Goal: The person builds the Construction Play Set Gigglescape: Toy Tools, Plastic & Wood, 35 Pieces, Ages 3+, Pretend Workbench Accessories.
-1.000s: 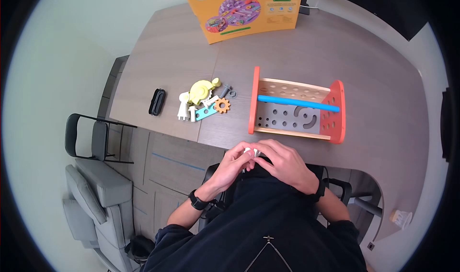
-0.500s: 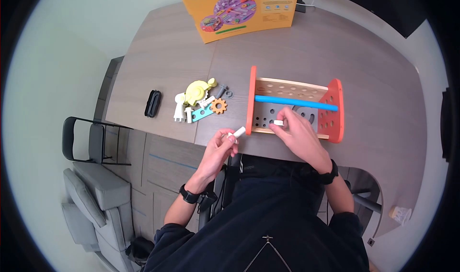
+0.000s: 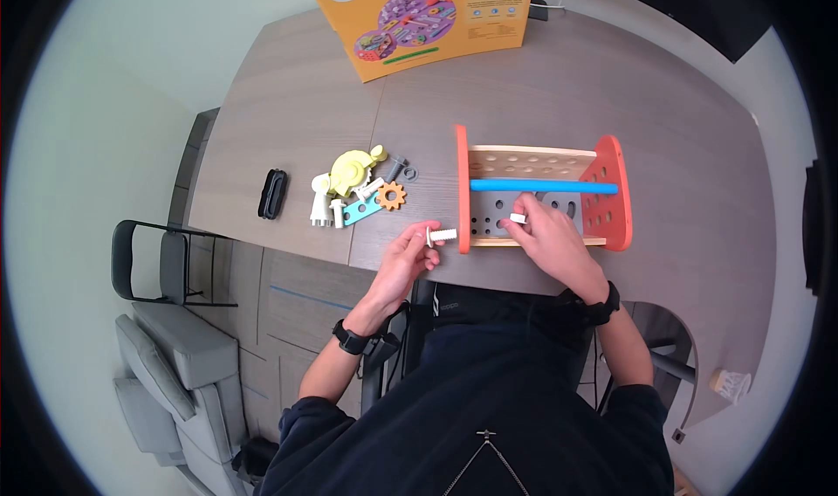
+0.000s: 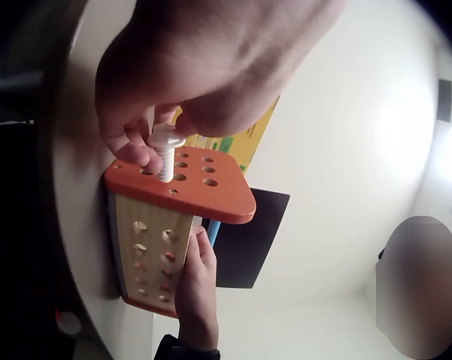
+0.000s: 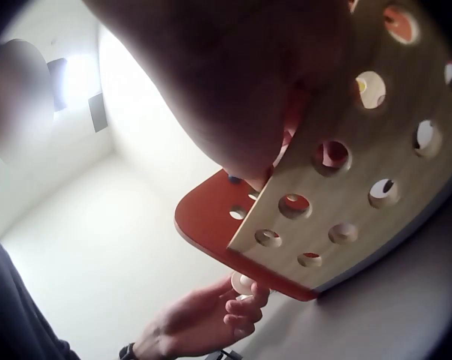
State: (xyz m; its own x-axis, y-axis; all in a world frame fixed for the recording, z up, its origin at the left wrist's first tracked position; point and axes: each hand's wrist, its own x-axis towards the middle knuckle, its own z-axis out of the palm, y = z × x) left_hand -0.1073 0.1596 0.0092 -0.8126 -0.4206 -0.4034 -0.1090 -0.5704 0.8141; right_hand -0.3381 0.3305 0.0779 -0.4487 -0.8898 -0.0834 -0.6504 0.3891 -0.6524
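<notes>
My left hand (image 3: 400,265) pinches a white toy bolt (image 3: 445,234) by its head, beside the toolbox's left red end panel (image 3: 463,186). In the left wrist view the threaded shank (image 4: 166,165) points at that panel, its tip right by the holes. My right hand (image 3: 559,247) reaches over the slatted front side into the toy toolbox, under the blue rod handle (image 3: 541,184), and holds a white nut (image 3: 518,218) between thumb and fingers. From the right wrist, the pale wooden side (image 5: 323,202) with round holes hides most of those fingertips.
Left of the toolbox lie a yellow toy saw (image 3: 351,173), an orange gear (image 3: 391,196), a teal strip (image 3: 362,209), a grey bolt (image 3: 395,168), a grey nut (image 3: 410,174) and several white pieces. Farther left is a black case (image 3: 273,194); a yellow box (image 3: 428,24) stands behind.
The hands were together at the table's front edge, then parted: the right carried the nut into the toolbox, the left brought the bolt to the left panel and levelled it.
</notes>
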